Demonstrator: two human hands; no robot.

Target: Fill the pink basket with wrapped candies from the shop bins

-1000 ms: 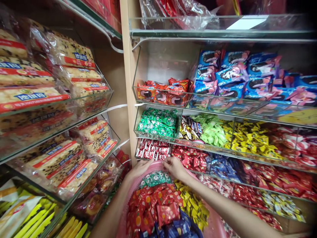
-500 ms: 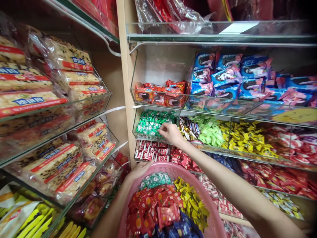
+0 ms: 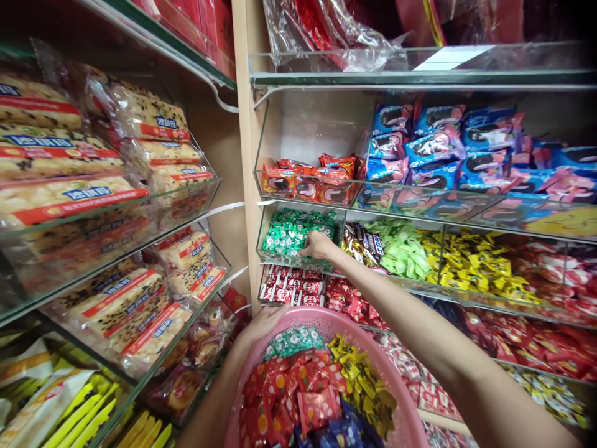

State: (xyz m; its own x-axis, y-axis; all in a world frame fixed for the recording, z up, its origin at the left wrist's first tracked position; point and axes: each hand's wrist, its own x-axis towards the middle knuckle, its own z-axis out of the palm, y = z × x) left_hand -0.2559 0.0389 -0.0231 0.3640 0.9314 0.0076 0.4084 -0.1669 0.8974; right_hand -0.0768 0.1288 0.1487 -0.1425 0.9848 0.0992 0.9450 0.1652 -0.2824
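A pink plastic basket (image 3: pixel 405 379) stands low in front of me, with my left hand (image 3: pixel 267 322) gripping its rim at the far left. Inside it lie small green-wrapped candies (image 3: pixel 293 341), red packets (image 3: pixel 275 398), yellow-wrapped candies (image 3: pixel 364 379) and dark blue packets (image 3: pixel 345 432). My right hand (image 3: pixel 321 246) reaches past the basket into a clear shelf bin of green-wrapped candies (image 3: pixel 286 230). Its fingers are curled down at the candies near the bin's front wall. What lies between the fingertips is hidden.
Right of the green bin are chocolate bars (image 3: pixel 366 242), light green candies (image 3: pixel 403 249) and yellow candies (image 3: pixel 476 261). Blue cookie packs (image 3: pixel 431 146) fill the shelf above. Bagged crackers (image 3: pixel 121 298) crowd the left shelves. A wooden post (image 3: pixel 247 155) divides both sides.
The view has shifted slightly, so the shelves sit farther right. My right hand has moved a little left within the green candy bin. My left hand stays on the basket rim.
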